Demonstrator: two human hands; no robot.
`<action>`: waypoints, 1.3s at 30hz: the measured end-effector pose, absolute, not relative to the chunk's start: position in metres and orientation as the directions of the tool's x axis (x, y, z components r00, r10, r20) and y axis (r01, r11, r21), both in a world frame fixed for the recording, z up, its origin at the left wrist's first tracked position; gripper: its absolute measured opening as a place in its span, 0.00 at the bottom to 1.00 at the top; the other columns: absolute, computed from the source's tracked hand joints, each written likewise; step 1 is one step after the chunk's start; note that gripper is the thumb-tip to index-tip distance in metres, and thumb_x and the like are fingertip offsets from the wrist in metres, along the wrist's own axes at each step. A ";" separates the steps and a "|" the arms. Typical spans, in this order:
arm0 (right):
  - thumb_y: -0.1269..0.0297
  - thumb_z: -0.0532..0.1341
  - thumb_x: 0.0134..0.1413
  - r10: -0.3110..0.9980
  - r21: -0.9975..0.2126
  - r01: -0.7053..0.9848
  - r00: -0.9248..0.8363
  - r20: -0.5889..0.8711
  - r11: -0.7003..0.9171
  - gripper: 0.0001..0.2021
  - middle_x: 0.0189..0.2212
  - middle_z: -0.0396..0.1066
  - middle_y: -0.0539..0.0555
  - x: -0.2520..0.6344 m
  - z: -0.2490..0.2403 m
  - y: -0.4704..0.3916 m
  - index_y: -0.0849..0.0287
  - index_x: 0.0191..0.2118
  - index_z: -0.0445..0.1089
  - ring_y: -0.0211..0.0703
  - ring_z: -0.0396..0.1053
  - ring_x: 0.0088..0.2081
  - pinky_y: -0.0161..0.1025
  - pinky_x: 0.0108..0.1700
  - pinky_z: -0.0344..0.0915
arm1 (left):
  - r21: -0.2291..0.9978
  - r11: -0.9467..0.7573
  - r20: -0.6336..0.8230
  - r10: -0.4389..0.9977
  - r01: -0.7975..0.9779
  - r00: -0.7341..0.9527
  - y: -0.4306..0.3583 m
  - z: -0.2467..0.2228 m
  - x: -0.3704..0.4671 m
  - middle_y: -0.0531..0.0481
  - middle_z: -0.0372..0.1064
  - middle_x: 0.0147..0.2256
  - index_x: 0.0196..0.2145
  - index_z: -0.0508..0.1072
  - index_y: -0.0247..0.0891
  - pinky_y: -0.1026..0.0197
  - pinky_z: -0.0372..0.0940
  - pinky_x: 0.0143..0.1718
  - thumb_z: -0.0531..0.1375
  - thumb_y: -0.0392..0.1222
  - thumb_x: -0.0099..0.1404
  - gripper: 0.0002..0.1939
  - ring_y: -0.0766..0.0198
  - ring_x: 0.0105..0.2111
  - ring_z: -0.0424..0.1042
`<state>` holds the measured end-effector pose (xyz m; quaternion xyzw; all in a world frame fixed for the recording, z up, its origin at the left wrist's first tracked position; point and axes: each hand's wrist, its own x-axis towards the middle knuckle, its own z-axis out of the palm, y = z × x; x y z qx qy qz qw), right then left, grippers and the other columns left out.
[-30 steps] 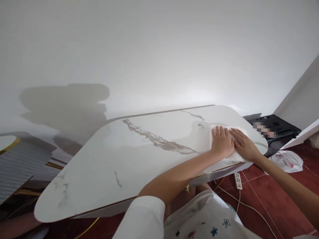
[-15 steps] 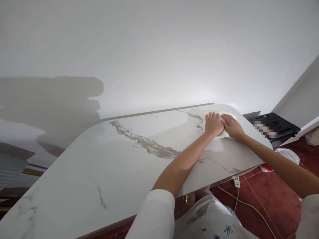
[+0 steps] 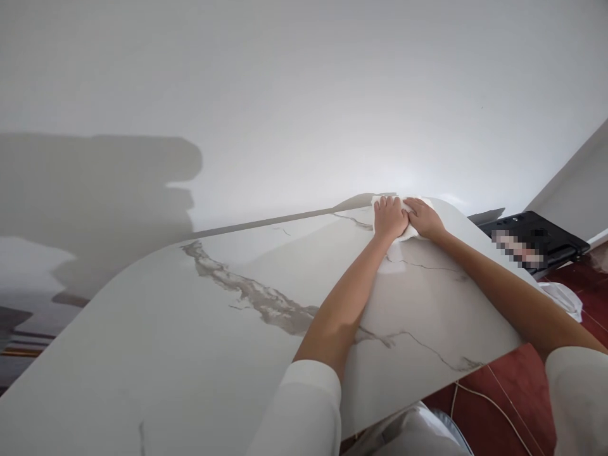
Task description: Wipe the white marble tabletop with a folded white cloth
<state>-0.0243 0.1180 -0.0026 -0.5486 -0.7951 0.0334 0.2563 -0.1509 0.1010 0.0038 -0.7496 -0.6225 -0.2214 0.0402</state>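
A white cloth (image 3: 409,235) lies bunched on the far right part of a white marble-patterned table (image 3: 204,361), close to its wall-side edge. My left hand (image 3: 390,218) presses down on the cloth's left part, fingers curled over it. Beside it, my right hand (image 3: 425,218) bears on the cloth's right part, its fingers bent and angled toward the left hand. The two hands touch near the thumbs. Much of the cloth is hidden beneath them.
A pale wall (image 3: 304,114) runs along the table's far edge. To the right stands a black appliance-like object (image 3: 560,237), partly pixelated. A white plastic bag (image 3: 565,299) and a pale cable (image 3: 494,399) lie on the red tiled floor (image 3: 527,380).
Both hands have pushed the cloth forward to the table's far edge, nearer the wall. My view has leaned forward with them, and the floor socket strip has gone out of sight.
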 end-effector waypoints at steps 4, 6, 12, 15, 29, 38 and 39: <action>0.67 0.48 0.58 0.894 -0.346 0.848 -0.281 0.348 0.401 0.25 0.61 0.62 0.55 -0.029 -0.003 0.135 0.62 0.60 0.64 0.50 0.54 0.64 0.50 0.65 0.51 | 0.208 -0.192 0.383 0.918 0.959 0.101 0.114 0.005 -0.155 0.42 0.65 0.55 0.51 0.66 0.37 0.49 0.49 0.61 0.46 0.40 0.69 0.17 0.52 0.60 0.55; 0.67 0.48 0.58 0.890 -0.359 0.835 -0.296 0.347 0.418 0.25 0.62 0.62 0.54 -0.027 -0.004 0.143 0.61 0.60 0.64 0.51 0.54 0.64 0.51 0.65 0.51 | 0.203 -0.173 0.374 0.923 0.964 0.087 0.118 0.006 -0.154 0.42 0.65 0.55 0.51 0.66 0.38 0.49 0.49 0.61 0.45 0.40 0.69 0.17 0.52 0.59 0.56; 0.65 0.49 0.59 0.884 -0.387 0.812 -0.310 0.350 0.437 0.24 0.62 0.61 0.52 -0.005 -0.010 0.162 0.58 0.60 0.64 0.52 0.53 0.64 0.53 0.65 0.52 | 0.172 -0.176 0.351 0.930 0.969 0.107 0.131 0.006 -0.136 0.40 0.63 0.56 0.53 0.65 0.36 0.47 0.49 0.60 0.45 0.40 0.70 0.18 0.50 0.60 0.54; 0.65 0.50 0.59 0.889 -0.397 0.810 -0.306 0.341 0.431 0.24 0.62 0.61 0.52 0.005 -0.012 0.166 0.58 0.60 0.64 0.51 0.53 0.65 0.51 0.65 0.51 | 0.160 -0.174 0.359 0.927 0.972 0.107 0.136 0.004 -0.127 0.40 0.63 0.56 0.53 0.65 0.36 0.47 0.49 0.60 0.45 0.40 0.69 0.18 0.50 0.60 0.55; 0.66 0.46 0.61 0.851 -0.271 0.844 -0.337 0.403 0.463 0.24 0.63 0.60 0.58 0.020 -0.023 0.115 0.62 0.61 0.62 0.52 0.54 0.65 0.53 0.65 0.53 | 0.174 -0.238 0.355 0.920 0.956 0.164 0.085 0.005 -0.120 0.42 0.60 0.60 0.58 0.62 0.35 0.49 0.49 0.62 0.45 0.42 0.69 0.22 0.53 0.63 0.53; 0.64 0.44 0.63 0.837 -0.242 0.848 -0.344 0.425 0.471 0.25 0.63 0.59 0.62 0.036 -0.027 0.046 0.65 0.62 0.61 0.55 0.52 0.65 0.58 0.64 0.54 | 0.176 -0.295 0.349 0.911 0.939 0.221 0.022 0.004 -0.109 0.41 0.60 0.59 0.56 0.63 0.35 0.48 0.49 0.62 0.45 0.43 0.70 0.21 0.52 0.62 0.53; 0.64 0.44 0.64 0.835 -0.235 0.848 -0.349 0.425 0.474 0.25 0.63 0.59 0.62 0.038 -0.027 0.037 0.65 0.62 0.61 0.55 0.52 0.65 0.58 0.63 0.54 | 0.176 -0.298 0.345 0.911 0.938 0.225 0.014 0.005 -0.108 0.41 0.60 0.60 0.57 0.62 0.35 0.48 0.49 0.63 0.44 0.43 0.70 0.21 0.52 0.63 0.52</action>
